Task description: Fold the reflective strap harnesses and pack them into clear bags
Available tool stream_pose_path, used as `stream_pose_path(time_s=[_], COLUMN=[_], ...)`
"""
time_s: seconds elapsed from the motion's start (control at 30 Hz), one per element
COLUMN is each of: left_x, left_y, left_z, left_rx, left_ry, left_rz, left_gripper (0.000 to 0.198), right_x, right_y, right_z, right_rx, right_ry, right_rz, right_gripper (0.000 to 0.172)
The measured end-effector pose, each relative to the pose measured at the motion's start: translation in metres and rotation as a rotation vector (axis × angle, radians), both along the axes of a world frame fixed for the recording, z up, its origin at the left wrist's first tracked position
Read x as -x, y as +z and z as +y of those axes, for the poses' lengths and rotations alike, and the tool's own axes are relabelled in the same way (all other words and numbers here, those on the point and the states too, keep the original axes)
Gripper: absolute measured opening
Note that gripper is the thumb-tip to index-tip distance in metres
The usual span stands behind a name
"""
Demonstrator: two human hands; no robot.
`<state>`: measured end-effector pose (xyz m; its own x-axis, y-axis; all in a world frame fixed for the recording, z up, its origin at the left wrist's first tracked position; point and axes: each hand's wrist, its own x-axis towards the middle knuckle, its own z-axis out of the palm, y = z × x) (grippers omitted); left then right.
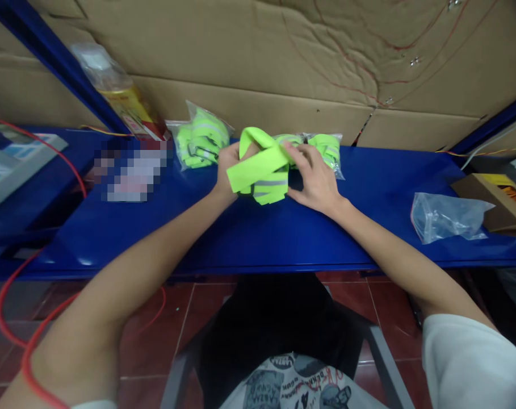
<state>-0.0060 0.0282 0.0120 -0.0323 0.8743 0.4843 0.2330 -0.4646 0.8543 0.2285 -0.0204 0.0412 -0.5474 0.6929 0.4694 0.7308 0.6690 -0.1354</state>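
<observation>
A neon yellow-green reflective strap [261, 167] with grey stripes is folded and looped between my two hands, above the blue shelf. My left hand [229, 170] grips its left side, with the fingers partly hidden behind the loop. On the right, my right hand [316, 179] pinches the upper fold with its fingertips, the thumb lower down by the bundle. Behind my left hand sits a clear bag of similar folded straps [203, 139]. Another bagged bundle [326, 149] lies behind my right hand, and a further one between them is partly covered.
An empty clear zip bag [449, 217] lies at the right of the blue shelf [258, 244], near an open cardboard box [496, 199]. A plastic bottle [117, 91] stands back left. Red tubing [17, 335] hangs at the left. Cardboard [240, 51] forms the back wall.
</observation>
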Motion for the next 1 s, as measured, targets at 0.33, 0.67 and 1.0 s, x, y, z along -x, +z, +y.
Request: stream_pose_path(time_s=[0.33,0.67,1.0], left_x=[-0.003,-0.003,0.005], left_y=[0.011,0.006,-0.007], left_z=[-0.022,-0.024,-0.004], left_rx=[0.015,0.205,0.072], left_ry=[-0.146,-0.574,-0.4], left_rz=[0.074,0.125,0.012], left_gripper=[0.068,0.079,0.067], right_x=[0.008,-0.002,-0.008], right_y=[-0.003,-0.021,-0.002], right_z=[-0.015,0.02,0.025], right_rx=[0.166,0.046,0.532], right_ry=[0.241,0.059,0.056], right_rz=[0.197,0.825,1.215], right_gripper=[0.12,0.063,0.064])
